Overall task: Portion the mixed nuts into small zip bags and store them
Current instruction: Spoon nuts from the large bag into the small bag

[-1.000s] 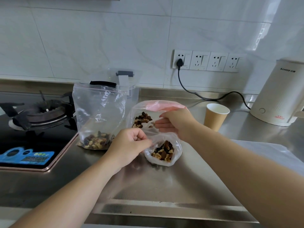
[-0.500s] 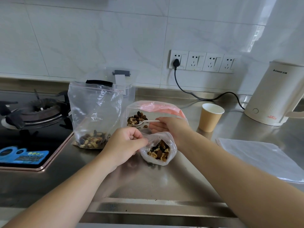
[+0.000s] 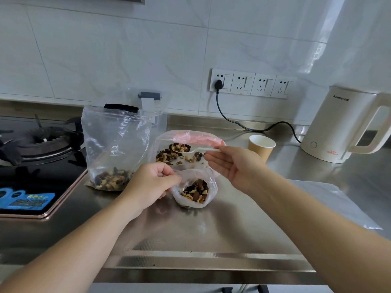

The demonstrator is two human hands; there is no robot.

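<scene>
Steel countertop (image 3: 211, 233), brushed and scuffed, spreads under both forearms, backed by a wall of white marbled tile (image 3: 127, 49) with a row of four sockets (image 3: 250, 83); a black plug sits in the first one. The left hand (image 3: 150, 185) pinches the rim of a small zip bag (image 3: 193, 190) between thumb and curled fingers, keeping its mouth open; mixed nuts (image 3: 195, 191) fill its bottom. The right hand (image 3: 233, 166), just right of that grip and above the bag, holds a white plastic spoon (image 3: 195, 150) by the handle, thumb on top, the other fingers stretched out below. The spoon's bowl, heaped with nuts, points left over a pink-rimmed clear bag (image 3: 190, 138) lying just behind the small bag. Left of the gripping hand stands a large clear zip bag (image 3: 114, 140) with nuts at its base, and behind it a clear lidded container (image 3: 152, 106). Farther left is a gas hob (image 3: 38, 149) set in black glass. To the right of the spoon hand stands a paper cup (image 3: 261, 148), then a cream electric kettle (image 3: 347, 125).
</scene>
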